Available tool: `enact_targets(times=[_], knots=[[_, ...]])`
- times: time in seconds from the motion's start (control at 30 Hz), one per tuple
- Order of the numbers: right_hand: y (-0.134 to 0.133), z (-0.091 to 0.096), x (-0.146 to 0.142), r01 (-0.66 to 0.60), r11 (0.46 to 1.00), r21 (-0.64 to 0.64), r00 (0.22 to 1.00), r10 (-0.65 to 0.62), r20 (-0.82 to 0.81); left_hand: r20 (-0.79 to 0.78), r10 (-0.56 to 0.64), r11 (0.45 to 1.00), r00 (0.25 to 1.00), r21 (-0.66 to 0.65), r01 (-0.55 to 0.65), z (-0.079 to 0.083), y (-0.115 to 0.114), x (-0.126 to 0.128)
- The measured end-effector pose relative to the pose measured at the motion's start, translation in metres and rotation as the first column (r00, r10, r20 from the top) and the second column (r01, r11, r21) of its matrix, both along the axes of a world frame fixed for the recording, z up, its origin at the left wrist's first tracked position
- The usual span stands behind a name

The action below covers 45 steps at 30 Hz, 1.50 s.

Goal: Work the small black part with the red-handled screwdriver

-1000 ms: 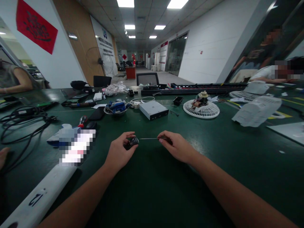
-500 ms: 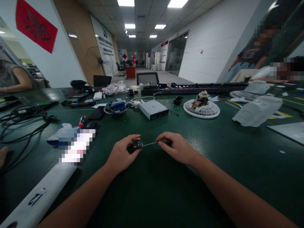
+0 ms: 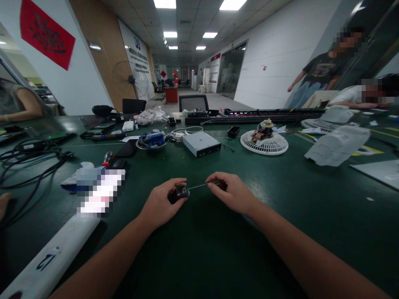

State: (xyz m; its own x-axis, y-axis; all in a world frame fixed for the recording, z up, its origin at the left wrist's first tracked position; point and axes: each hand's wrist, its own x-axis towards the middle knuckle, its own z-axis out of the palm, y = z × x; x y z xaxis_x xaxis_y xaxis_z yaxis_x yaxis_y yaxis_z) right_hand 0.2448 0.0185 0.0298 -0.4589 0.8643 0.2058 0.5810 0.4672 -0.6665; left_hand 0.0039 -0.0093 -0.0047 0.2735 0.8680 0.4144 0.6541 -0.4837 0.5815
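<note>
My left hand (image 3: 160, 203) is closed around a small dark cylindrical part (image 3: 178, 193) with a metal end, held just above the green table (image 3: 199, 249). My right hand (image 3: 232, 192) pinches the handle of a thin screwdriver (image 3: 197, 186). Its slim metal shaft runs left and its tip meets the part. The two hands sit close together at the table's middle, a little in front of me.
A grey box-shaped drive (image 3: 201, 143) and a metal bowl of small parts (image 3: 151, 141) lie beyond the hands. White fan grilles (image 3: 264, 143) and a fan housing (image 3: 338, 145) lie right. Black cables (image 3: 28, 160) and a red-handled screwdriver (image 3: 107, 158) lie left. A white bar (image 3: 46, 261) lies near left. People are at the far right and left.
Both hands drifted slightly right and closer together, the screwdriver shaft now tilted down to the part. A person at the far right has stepped further into view.
</note>
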Motion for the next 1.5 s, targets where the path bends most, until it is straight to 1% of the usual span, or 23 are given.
enact_targets(times=[0.13, 0.2, 0.33, 0.4, 0.53, 0.63, 0.7, 0.83, 0.93, 1.13, 1.23, 1.37, 1.5], knots=[[-0.0002, -0.0004, -0.0008, 0.014, 0.995, 0.095, 0.997, -0.021, 0.075, -0.004, 0.016, 1.0, 1.0, 0.008, -0.016, -0.0007, 0.0008, -0.0005], [-0.0017, 0.001, -0.0008, 0.008, 0.994, 0.109, 0.996, -0.018, 0.091, -0.007, 0.026, 1.0, 1.0, 0.014, -0.025, -0.0007, 0.0007, -0.0006], [-0.0033, 0.0025, -0.0004, -0.026, 0.999, 0.042, 0.998, 0.024, 0.055, -0.008, 0.02, 1.0, 1.0, 0.005, -0.02, 0.0009, -0.0005, -0.0005], [-0.0026, 0.0016, -0.0002, -0.023, 1.0, 0.016, 0.999, 0.023, 0.025, -0.007, 0.014, 1.0, 1.0, -0.006, -0.014, 0.0022, -0.0008, -0.0002], [0.0001, -0.0005, 0.0, 0.055, 0.998, 0.034, 0.998, -0.056, 0.011, -0.01, 0.016, 1.0, 1.0, -0.016, -0.016, 0.0033, 0.0, 0.0003], [0.0013, -0.0002, 0.0007, 0.078, 0.994, 0.078, 0.995, -0.083, 0.056, -0.006, 0.019, 1.0, 1.0, -0.002, -0.019, 0.0026, 0.0008, 0.0], [0.0014, 0.0007, 0.0016, 0.054, 0.995, 0.081, 0.996, -0.06, 0.072, -0.006, 0.025, 1.0, 1.0, 0.004, -0.025, 0.0022, 0.0008, -0.0004], [0.0004, 0.0022, 0.0025, -0.02, 1.0, -0.017, 1.0, 0.02, 0.013, -0.009, 0.03, 1.0, 1.0, -0.004, -0.03, 0.0023, 0.0003, -0.0003], [-0.0005, 0.0017, 0.0007, -0.03, 0.998, -0.056, 0.999, 0.029, -0.02, -0.003, 0.016, 1.0, 1.0, -0.005, -0.016, 0.0015, 0.0, 0.0002], [-0.0001, -0.0009, -0.0012, 0.044, 0.999, -0.016, 0.998, -0.044, -0.034, 0.005, 0.005, 1.0, 1.0, 0.006, -0.006, -0.0004, 0.0002, 0.0002], [0.0005, 0.001, 0.0011, 0.076, 0.997, 0.032, 0.997, -0.076, 0.001, 0.011, 0.018, 1.0, 1.0, -0.003, -0.018, 0.0007, 0.0002, -0.0004], [-0.0006, 0.005, 0.0028, 0.057, 0.997, 0.049, 0.996, -0.06, 0.067, 0.01, 0.035, 0.999, 0.999, -0.007, -0.035, 0.0011, 0.0001, -0.0009], [-0.0029, 0.0054, 0.002, -0.01, 1.0, 0.016, 0.997, 0.008, 0.081, 0.006, 0.024, 1.0, 1.0, 0.001, -0.024, 0.0001, -0.0001, -0.0004]])
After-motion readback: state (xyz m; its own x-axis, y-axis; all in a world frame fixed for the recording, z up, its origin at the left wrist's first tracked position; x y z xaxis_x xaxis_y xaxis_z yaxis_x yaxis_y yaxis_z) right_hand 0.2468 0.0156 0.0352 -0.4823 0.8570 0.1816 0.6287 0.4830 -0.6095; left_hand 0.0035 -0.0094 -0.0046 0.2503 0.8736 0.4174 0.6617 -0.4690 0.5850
